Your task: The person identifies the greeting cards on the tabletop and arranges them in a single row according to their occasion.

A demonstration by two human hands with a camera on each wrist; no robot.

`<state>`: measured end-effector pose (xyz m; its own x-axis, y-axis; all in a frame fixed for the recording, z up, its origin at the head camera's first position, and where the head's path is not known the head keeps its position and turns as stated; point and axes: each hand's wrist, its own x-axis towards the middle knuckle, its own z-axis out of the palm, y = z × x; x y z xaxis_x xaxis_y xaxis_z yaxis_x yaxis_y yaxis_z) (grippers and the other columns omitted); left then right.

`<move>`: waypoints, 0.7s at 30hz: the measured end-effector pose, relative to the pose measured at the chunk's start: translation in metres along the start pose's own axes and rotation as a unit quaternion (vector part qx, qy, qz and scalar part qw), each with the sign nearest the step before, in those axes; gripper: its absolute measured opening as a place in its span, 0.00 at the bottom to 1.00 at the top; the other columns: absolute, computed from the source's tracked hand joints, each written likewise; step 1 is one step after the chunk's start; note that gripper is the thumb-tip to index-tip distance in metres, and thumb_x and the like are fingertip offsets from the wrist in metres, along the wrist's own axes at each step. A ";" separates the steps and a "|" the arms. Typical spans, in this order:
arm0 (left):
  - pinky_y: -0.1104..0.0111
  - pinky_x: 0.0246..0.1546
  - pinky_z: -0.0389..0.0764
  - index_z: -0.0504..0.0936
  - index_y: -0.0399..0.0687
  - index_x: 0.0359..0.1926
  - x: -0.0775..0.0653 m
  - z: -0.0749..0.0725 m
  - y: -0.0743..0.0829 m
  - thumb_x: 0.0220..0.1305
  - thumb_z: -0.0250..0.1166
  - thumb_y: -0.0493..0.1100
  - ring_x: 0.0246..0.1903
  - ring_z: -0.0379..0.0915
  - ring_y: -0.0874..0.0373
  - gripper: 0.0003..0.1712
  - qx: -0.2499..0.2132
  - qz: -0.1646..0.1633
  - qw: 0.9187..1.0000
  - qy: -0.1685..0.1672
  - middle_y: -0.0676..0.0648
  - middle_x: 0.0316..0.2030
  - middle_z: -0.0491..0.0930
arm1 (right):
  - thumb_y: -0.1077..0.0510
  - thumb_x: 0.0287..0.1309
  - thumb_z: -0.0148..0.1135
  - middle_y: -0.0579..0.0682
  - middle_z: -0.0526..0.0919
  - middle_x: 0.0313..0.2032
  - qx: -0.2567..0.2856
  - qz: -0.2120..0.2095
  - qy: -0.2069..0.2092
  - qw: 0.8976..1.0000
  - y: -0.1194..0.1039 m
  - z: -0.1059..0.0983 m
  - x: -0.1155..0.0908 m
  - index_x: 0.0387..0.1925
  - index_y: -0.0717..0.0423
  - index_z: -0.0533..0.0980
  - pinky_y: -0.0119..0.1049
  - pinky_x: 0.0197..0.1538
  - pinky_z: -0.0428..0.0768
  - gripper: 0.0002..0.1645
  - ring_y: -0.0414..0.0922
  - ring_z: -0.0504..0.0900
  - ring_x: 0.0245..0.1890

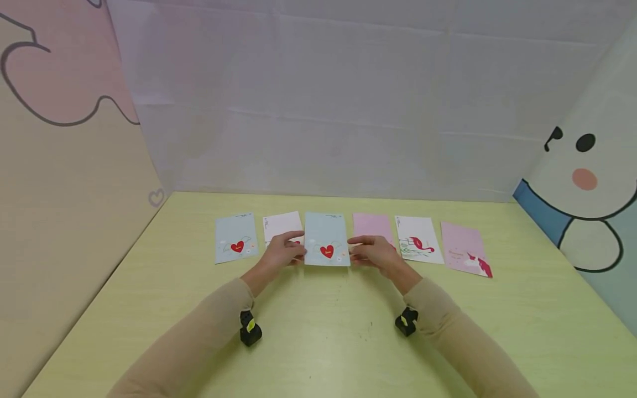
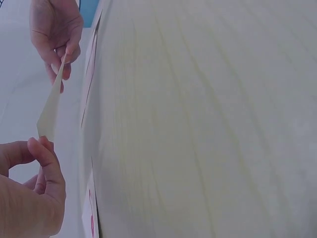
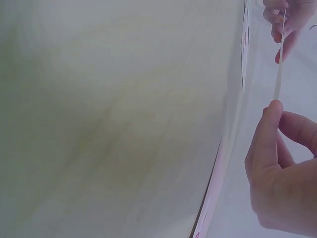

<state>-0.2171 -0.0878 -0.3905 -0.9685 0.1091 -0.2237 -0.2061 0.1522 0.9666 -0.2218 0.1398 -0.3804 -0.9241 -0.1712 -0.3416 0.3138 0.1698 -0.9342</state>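
Observation:
Between both hands is a light blue card [image 1: 325,229] with a red heart, raised off the table as the two wrist views show. My left hand [image 1: 281,252] pinches its left edge between thumb and fingers. At the opposite edge, my right hand [image 1: 375,253] pinches it the same way. Seen nearly edge-on, the card [image 2: 49,111] looks thin and slightly tilted in the left wrist view. Behind the left hand lies a white card [image 1: 281,223], partly covered. A pink card [image 1: 372,223] lies partly hidden behind the right hand.
On the yellow table [image 1: 318,331], another light blue heart card [image 1: 234,229] lies at the left. A white flamingo card [image 1: 415,229] and a pink unicorn card [image 1: 465,240] lie at the right. A white wall covering [image 1: 318,110] stands behind, with printed panels at both sides.

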 end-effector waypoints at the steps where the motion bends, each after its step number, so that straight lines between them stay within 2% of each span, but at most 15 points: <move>1: 0.67 0.28 0.78 0.68 0.41 0.57 -0.001 -0.001 0.000 0.56 0.59 0.31 0.23 0.73 0.57 0.25 0.001 0.000 1.000 -0.001 0.43 0.27 0.76 | 0.68 0.54 0.55 0.55 0.78 0.30 0.002 -0.002 0.000 1.000 0.000 0.001 -0.001 0.48 0.69 0.70 0.36 0.37 0.78 0.18 0.42 0.77 0.26; 12: 0.68 0.29 0.77 0.67 0.44 0.57 -0.015 -0.013 -0.001 0.57 0.59 0.34 0.26 0.74 0.54 0.26 0.011 -0.011 1.000 -0.005 0.43 0.30 0.78 | 0.67 0.52 0.57 0.56 0.77 0.34 -0.007 -0.012 0.017 1.000 -0.002 0.014 -0.010 0.46 0.66 0.73 0.36 0.37 0.78 0.17 0.44 0.77 0.28; 21: 0.69 0.26 0.77 0.68 0.42 0.56 -0.026 -0.025 -0.006 0.55 0.60 0.31 0.25 0.73 0.55 0.26 -0.002 -0.012 1.000 -0.005 0.43 0.29 0.77 | 0.69 0.50 0.58 0.55 0.76 0.28 0.012 -0.045 0.008 0.999 0.002 0.029 -0.015 0.45 0.69 0.72 0.37 0.36 0.78 0.18 0.43 0.77 0.25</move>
<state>-0.1943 -0.1164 -0.3875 -0.9622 0.1148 -0.2470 -0.2289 0.1507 0.9617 -0.2007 0.1143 -0.3800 -0.9520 -0.1686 -0.2555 0.2351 0.1316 -0.9630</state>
